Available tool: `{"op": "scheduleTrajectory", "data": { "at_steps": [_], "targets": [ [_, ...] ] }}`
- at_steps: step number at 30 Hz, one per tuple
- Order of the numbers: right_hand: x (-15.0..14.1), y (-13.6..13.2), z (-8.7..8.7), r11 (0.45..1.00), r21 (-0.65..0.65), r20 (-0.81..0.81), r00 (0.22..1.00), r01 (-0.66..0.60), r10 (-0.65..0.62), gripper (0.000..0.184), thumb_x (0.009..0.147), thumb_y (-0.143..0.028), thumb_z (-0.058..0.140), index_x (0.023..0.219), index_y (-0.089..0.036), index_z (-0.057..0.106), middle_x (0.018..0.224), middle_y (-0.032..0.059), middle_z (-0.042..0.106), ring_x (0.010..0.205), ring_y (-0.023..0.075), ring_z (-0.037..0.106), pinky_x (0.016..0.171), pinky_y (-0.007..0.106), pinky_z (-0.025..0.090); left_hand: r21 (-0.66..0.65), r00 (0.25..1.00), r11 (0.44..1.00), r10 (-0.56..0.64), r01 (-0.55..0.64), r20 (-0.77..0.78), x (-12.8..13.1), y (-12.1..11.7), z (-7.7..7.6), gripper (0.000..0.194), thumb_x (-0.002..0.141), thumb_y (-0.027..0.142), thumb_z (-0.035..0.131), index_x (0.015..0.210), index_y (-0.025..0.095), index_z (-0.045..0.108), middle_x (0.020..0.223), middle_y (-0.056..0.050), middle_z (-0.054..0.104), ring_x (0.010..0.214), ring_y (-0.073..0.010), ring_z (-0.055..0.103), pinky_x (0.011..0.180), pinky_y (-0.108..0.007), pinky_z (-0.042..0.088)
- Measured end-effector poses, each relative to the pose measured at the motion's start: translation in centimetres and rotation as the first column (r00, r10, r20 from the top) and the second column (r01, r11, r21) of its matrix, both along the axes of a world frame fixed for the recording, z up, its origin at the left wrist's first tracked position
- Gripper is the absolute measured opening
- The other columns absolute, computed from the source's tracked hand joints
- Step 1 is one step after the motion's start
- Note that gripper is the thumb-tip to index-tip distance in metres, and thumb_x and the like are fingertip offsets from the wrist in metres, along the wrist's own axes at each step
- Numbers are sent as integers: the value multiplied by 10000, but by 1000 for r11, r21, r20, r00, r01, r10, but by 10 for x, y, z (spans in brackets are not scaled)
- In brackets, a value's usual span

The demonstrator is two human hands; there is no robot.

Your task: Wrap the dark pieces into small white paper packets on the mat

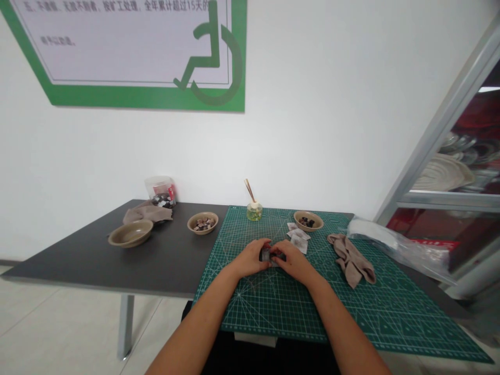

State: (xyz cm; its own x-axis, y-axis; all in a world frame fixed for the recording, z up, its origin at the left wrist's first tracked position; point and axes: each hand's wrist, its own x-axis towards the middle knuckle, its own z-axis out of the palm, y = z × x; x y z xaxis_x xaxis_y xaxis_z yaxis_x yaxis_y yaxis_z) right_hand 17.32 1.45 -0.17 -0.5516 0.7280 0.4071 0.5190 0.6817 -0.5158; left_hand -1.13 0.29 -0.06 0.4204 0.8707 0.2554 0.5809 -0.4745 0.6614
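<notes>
My left hand (250,259) and my right hand (294,262) meet over the green cutting mat (281,307). Between their curled fingers is a small clear plastic packet (266,254), partly hidden, with something dark near the right fingertips. Both hands are closed on it. Just beyond my right hand lie several small pale packets (299,241). Behind these stands a tan bowl (319,223) holding dark pieces. To the left, on the dark table, another tan bowl (202,231) holds pinkish and dark pieces.
A glass reed diffuser (254,211) stands at the mat's back edge. Rightward are a brown cloth (349,258) and a clear plastic bag (398,250). At far left are a third bowl (132,238), a second cloth (144,212) and a clear tub (158,185). A wall stands behind.
</notes>
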Motion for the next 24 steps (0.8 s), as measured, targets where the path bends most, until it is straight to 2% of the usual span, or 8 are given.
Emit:
{"op": "scheduleTrajectory", "data": {
  "at_steps": [4,10,16,24],
  "targets": [
    [7,1,1,999,3,3,999,33,-33,152,734,-84,555,838,-186,598,817,33,592,803,186,505,733,333,400,9,1000,1000,-15,15,3,-1,1,-4,649,641,184,662,1245,158,428,1173,-98,555,1078,-237,513,953,-386,396],
    [-1,-1,-1,1000,-11,-11,1000,-6,6,186,727,-76,556,870,-191,584,855,34,585,849,186,512,754,328,412,21,1000,1000,-6,6,7,0,2,-4,648,637,219,682,1232,132,443,1162,-113,561,1070,-244,518,955,-385,391],
    [6,1,-1,997,-10,-1,997,82,-82,113,736,-95,560,814,-176,570,807,32,575,790,177,507,713,320,407,2,1000,1000,-13,13,5,-1,2,-4,658,634,194,672,1246,173,430,1169,-93,556,1081,-243,511,955,-393,389],
    [-2,-3,4,999,35,13,1000,-26,26,165,736,-59,551,826,-192,586,857,36,597,872,192,502,779,345,398,28,1000,999,-15,14,16,-1,1,-2,620,646,231,671,1221,151,452,1158,-105,560,1059,-245,520,944,-392,398]
  ]
}}
